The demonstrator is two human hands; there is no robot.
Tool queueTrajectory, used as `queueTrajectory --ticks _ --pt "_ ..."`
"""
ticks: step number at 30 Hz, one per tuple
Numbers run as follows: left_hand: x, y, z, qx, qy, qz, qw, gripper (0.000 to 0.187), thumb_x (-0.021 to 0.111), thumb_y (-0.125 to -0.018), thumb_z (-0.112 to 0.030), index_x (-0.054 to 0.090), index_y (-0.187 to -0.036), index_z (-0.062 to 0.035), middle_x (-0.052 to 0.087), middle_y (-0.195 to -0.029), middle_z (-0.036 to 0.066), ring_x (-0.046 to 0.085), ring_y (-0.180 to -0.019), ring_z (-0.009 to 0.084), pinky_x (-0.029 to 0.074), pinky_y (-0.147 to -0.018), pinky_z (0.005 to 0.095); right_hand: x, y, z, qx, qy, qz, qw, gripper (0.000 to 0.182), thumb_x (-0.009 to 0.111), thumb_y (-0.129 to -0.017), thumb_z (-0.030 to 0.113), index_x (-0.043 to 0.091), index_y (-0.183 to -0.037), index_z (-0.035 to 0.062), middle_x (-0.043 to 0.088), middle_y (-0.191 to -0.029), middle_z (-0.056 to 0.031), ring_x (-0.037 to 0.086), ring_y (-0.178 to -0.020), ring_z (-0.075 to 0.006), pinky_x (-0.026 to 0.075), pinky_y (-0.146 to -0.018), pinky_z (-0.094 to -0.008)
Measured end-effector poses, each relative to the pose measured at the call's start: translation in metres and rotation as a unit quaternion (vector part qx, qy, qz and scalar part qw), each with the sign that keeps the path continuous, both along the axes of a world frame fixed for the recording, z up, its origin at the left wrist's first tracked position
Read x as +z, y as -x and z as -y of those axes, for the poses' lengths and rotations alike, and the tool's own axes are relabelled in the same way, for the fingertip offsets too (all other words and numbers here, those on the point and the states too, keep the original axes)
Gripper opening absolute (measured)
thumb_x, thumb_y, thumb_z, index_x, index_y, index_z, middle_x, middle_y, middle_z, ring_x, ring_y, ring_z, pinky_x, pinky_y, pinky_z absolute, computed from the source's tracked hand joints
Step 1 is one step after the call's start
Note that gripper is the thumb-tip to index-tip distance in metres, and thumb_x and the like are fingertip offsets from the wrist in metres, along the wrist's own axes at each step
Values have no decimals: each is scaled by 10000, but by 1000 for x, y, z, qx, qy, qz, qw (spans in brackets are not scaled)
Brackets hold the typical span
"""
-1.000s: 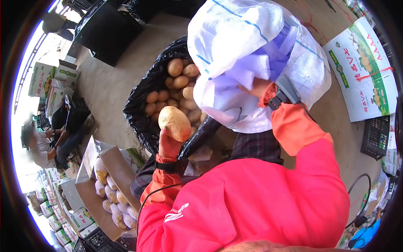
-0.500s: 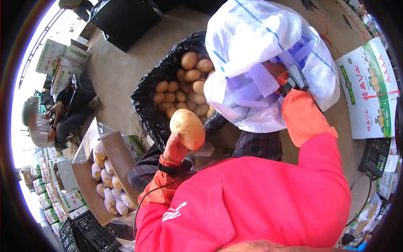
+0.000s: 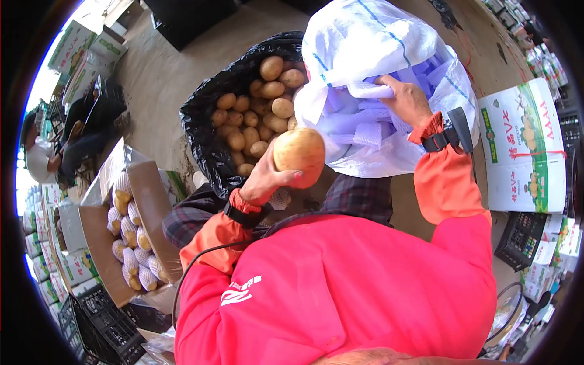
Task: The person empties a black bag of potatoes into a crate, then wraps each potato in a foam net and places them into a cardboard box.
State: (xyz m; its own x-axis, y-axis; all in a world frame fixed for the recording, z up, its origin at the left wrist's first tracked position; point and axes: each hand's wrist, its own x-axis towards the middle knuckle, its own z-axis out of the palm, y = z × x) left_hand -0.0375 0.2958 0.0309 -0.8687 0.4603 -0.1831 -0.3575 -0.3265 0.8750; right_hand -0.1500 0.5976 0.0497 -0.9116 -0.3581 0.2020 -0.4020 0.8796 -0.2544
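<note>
A large potato is in the grip of my left hand, thumb along its near side. My right hand pinches one end of a pale purple foam net sleeve at the mouth of the white woven sack. More such foam sleeves fill that sack. Left of it, a crate lined with a black plastic bag holds many loose potatoes; the held potato is above its near right edge.
At my left stands an open cardboard box of sleeved potatoes. A printed potato carton and a black plastic crate are at the right. A seated person is at far left, near stacked cartons. Black crates lie lower left.
My right hand has drawn back from inside the sack, bringing up a foam sleeve between its fingers. The potato in my left hand has moved right and slightly up, closer to the sack.
</note>
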Motion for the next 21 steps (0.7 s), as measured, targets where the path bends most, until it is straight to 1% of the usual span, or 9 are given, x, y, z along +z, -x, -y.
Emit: queueTrajectory --ticks 2,3,5,8,10,13,16,18,21 --pt "10 6 -2 2 49 -42 998 781 758 -606 -186 340 -1249 -37 419 -1212 105 431 -1112 203 359 -936 327 12 -12 16 1 -1 34 999 342 629 -731 201 522 -1056 190 630 -781 -126 607 -738 -323 476 -633 -407" --pt "12 10 -3 8 155 -170 973 763 765 -592 -191 367 -1226 -43 412 -1215 117 420 -1126 219 355 -940 332 18 -16 22 25 -11 38 999 309 617 -747 227 520 -1036 179 630 -772 -116 610 -735 -317 477 -614 -412" --pt "20 19 -8 39 310 -400 861 717 770 -565 -192 418 -1175 -55 391 -1218 149 393 -1153 273 350 -944 349 23 -23 32 48 -18 48 997 297 617 -747 232 522 -1022 178 630 -760 -113 610 -727 -319 476 -613 -412" --pt "27 26 -21 58 335 -489 803 734 775 -546 -181 415 -1173 -56 415 -1196 139 405 -1139 292 349 -942 359 36 -36 50 63 -38 91 993 276 622 -745 228 523 -990 147 628 -807 -109 606 -763 -312 477 -643 -397" --pt "25 26 -22 53 308 -472 825 750 779 -530 -173 414 -1176 -60 431 -1183 136 410 -1133 299 350 -942 362 35 -38 55 165 43 22 985 282 626 -747 226 523 -985 114 609 -912 -115 588 -855 -290 472 -706 -374" --pt "16 21 -17 58 224 -337 913 788 807 -544 -90 387 -1209 -36 427 -1190 107 394 -1151 196 328 -955 297 39 -47 65 176 173 39 968 282 617 -760 133 530 -1024 84 584 -975 -101 567 -917 -252 461 -770 -329" --pt "14 16 -7 78 208 -336 915 789 800 -541 -58 386 -1212 -34 391 -1228 116 363 -1181 200 294 -980 297 25 -48 74 180 250 27 951 238 593 -774 49 566 -1011 65 596 -952 -86 576 -888 -216 459 -769 -296" --pt "12 13 6 120 231 -382 887 765 790 -528 -167 421 -1189 -57 409 -1232 141 371 -1192 277 299 -992 357 21 -45 80 131 337 63 930 193 590 -788 67 585 -980 56 605 -927 -96 585 -866 -225 460 -759 -292" --pt "22 2 27 74 231 -356 902 779 800 -528 -187 419 -1191 -44 375 -1262 159 347 -1212 280 286 -1000 354 20 -46 91 162 321 100 928 192 586 -795 80 584 -984 46 606 -900 -116 589 -842 -250 460 -742 -297"
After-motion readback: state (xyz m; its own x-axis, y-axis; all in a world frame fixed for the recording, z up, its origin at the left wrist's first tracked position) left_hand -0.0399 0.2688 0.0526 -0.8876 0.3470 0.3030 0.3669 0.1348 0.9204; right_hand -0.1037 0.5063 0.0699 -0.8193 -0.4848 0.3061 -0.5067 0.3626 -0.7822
